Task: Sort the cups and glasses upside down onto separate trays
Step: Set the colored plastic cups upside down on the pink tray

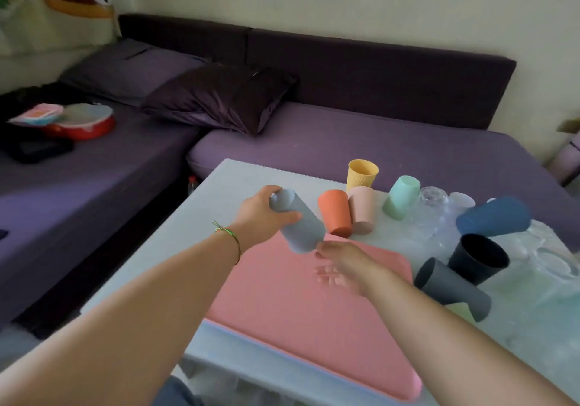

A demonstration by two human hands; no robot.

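My left hand grips a light grey-blue cup by its base, tilted with its mouth down toward the pink tray. My right hand hovers just below the cup's mouth over the tray, fingers relaxed and holding nothing. Behind the tray stand an orange cup and a beige cup upside down, a yellow cup upright and a mint cup tilted. A dark blue cup, a black cup and a grey cup lie at the right.
Several clear glasses crowd the right side of the white table, blurred together. A purple sofa with a dark cushion wraps behind and to the left. A red dish sits on the left seat.
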